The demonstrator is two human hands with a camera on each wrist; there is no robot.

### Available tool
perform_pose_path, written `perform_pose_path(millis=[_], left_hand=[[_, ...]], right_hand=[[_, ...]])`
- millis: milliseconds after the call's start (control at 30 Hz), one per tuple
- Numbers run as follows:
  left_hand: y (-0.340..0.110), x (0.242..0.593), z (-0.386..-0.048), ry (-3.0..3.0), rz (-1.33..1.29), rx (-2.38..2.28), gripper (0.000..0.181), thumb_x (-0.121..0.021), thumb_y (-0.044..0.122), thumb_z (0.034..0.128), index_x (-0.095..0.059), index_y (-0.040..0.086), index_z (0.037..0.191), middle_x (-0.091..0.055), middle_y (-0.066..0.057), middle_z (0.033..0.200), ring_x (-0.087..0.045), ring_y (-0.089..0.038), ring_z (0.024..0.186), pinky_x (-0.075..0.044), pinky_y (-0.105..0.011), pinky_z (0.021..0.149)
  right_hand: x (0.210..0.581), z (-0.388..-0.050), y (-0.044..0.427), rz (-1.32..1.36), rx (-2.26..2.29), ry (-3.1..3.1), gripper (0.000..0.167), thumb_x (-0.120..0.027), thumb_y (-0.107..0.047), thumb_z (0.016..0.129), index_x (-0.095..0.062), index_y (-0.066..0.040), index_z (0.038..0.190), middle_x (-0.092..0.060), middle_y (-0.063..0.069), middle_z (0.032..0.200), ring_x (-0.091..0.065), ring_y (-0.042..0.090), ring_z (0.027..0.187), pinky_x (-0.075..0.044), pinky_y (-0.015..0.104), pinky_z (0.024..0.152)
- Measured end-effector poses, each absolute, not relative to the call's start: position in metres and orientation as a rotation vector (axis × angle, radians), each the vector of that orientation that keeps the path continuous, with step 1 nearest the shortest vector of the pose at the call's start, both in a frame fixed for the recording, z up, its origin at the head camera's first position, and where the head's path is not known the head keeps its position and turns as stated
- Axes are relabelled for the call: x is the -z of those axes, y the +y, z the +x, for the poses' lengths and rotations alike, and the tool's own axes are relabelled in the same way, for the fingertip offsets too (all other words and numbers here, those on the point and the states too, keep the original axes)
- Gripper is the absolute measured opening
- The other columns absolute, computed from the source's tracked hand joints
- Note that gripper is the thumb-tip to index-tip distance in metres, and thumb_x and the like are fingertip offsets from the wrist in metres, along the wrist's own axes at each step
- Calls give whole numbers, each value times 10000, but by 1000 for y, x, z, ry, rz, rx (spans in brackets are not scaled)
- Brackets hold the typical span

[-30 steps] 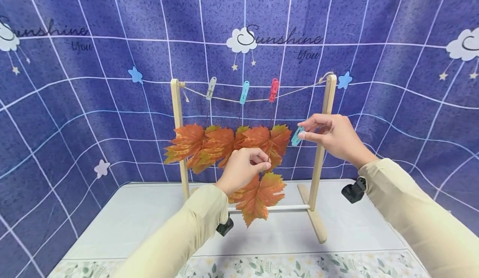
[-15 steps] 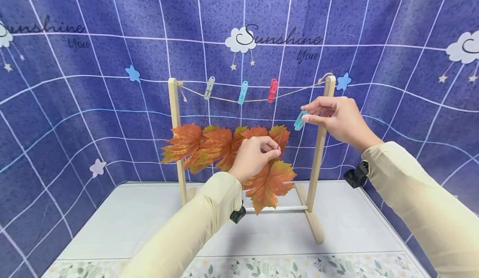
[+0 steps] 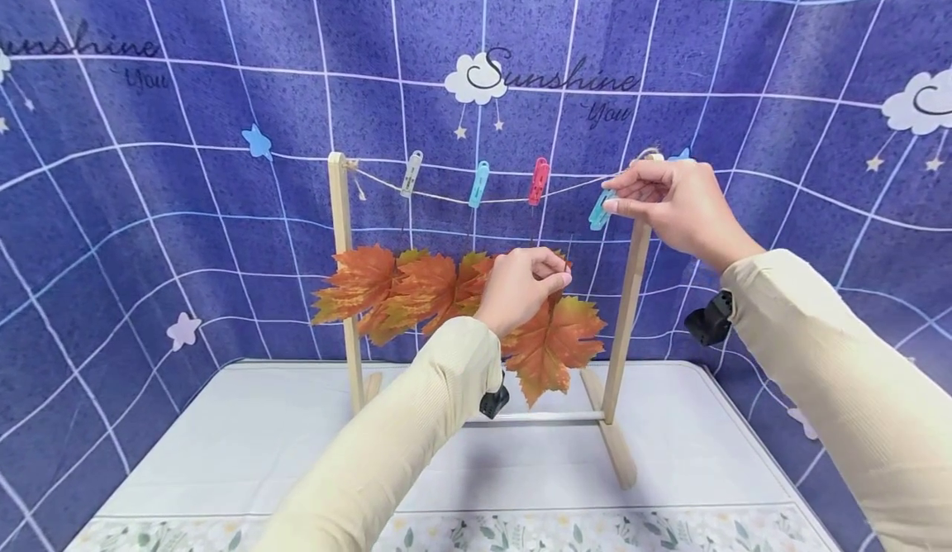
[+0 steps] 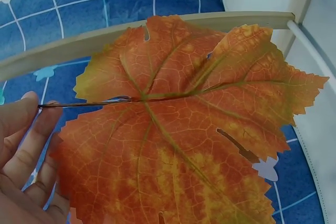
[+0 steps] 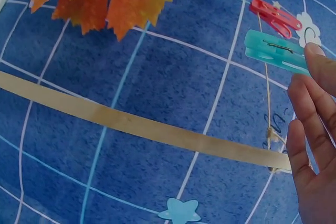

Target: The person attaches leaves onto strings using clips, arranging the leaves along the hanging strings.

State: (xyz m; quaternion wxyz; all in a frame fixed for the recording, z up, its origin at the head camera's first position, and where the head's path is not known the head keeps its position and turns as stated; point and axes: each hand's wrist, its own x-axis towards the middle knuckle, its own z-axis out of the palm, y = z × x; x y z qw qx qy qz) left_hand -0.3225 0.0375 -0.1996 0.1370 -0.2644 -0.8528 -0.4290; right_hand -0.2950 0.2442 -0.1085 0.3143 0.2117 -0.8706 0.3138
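Observation:
My left hand pinches the thin dark stem of an orange maple leaf, which hangs below it; the left wrist view shows the stem between thumb and finger. At the right post's top, my right hand holds a light-blue clothespin between thumb and fingers. The right wrist view shows this clothespin near the string. On the twine sit a grey clothespin, a blue clothespin and a red clothespin, with leaves hanging beneath, partly hidden by my left hand.
A wooden stand with a left post and a right post bears the twine. Its white bottom bar and a wooden foot rest on the white table. A blue gridded curtain hangs behind.
My left hand has moved up and to the right with the maple leaf. The right hand has risen with its clothespin to about the twine's height in the head view.

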Motion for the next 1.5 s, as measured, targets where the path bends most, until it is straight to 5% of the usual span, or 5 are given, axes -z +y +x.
perform_pose_path(millis=[967,1500], left_hand=[[81,172,-347,-2367,-445,1199,142,-700,276,985,-768,166,1044,-736,31,850,-650,-141,771,-522,-346,745],[90,167,-355,-2357,-397,1234,143,-695,272,988,-760,158,1043,-733,22,830,-665,-161,771,-532,-359,765]], right_hand=[[70,-316,237,495,-806,-2312,242,-801,-202,903,-778,-62,1100,-769,-6,914,-651,-23,724,-480,151,673],[68,-326,237,434,-810,-2366,248,-767,-240,934,-773,-91,1132,-767,-10,940,-677,73,808,-477,191,703]])
